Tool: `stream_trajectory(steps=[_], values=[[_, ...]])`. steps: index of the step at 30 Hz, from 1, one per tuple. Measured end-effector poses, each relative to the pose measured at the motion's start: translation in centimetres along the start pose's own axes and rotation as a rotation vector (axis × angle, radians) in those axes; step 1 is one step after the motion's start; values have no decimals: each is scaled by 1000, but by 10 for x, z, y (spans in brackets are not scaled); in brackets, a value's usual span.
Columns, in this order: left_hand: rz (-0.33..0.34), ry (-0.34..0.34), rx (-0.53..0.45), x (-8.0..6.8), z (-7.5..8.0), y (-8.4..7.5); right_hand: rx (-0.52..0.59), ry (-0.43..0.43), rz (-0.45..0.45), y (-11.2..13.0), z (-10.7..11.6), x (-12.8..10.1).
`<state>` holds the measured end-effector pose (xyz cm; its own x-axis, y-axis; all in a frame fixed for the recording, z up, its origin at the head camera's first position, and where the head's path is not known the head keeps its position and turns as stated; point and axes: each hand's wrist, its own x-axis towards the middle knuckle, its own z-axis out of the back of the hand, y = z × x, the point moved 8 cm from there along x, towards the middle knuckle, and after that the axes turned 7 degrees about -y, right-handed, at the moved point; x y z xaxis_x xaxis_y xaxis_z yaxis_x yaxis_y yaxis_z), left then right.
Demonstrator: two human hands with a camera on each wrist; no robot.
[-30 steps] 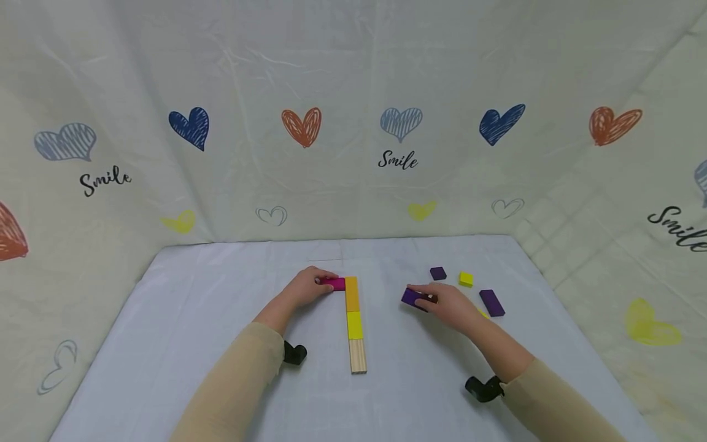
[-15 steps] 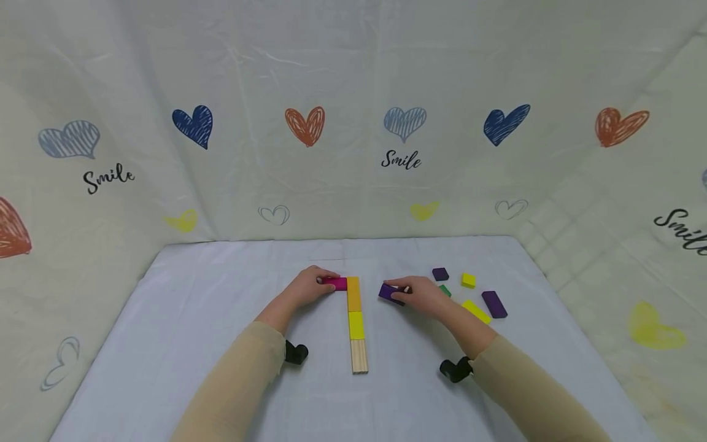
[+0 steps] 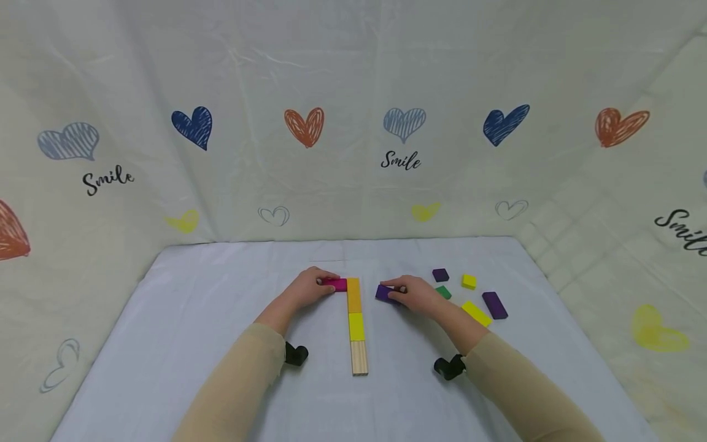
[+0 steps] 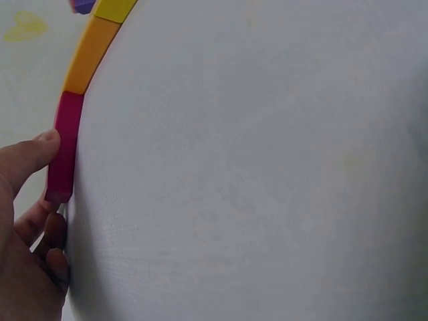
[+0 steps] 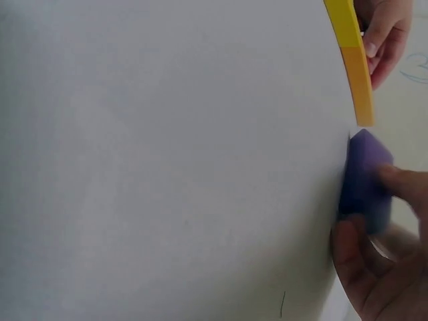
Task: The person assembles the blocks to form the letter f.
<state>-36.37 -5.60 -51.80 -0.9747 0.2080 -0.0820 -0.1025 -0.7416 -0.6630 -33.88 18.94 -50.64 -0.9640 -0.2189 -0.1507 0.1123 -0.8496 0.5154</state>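
Observation:
A line of flat blocks lies on the white table: a wooden block (image 3: 359,356) nearest me, then a yellow block (image 3: 356,326), then an orange block (image 3: 353,295). A magenta block (image 3: 336,284) lies crosswise against the orange block's far left side, and my left hand (image 3: 310,286) pinches it (image 4: 65,150) between thumb and fingers. My right hand (image 3: 411,293) holds a purple block (image 3: 383,292) just right of the orange block (image 5: 360,83), a small gap apart. In the right wrist view the purple block (image 5: 364,177) sits between thumb and fingertips.
Loose blocks lie at the right of the table (image 3: 221,344): a small purple square (image 3: 440,274), a yellow cube (image 3: 469,281), a green piece (image 3: 444,292), a yellow bar (image 3: 477,314) and a purple bar (image 3: 494,304). Printed cloth walls rise behind and beside the table.
My right hand has carried the purple block leftward from the loose pile to just right of the orange block. The left hand has stayed on the magenta block.

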Motion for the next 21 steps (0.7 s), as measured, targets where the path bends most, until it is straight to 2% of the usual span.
stream_trajectory(steps=[11, 21], values=[[-8, 2, -1, 0, 0, 0, -66, -67, 80, 5, -4, 4], [-5, 6, -5, 0, 1, 0, -107, -89, 111, 6, -5, 4]])
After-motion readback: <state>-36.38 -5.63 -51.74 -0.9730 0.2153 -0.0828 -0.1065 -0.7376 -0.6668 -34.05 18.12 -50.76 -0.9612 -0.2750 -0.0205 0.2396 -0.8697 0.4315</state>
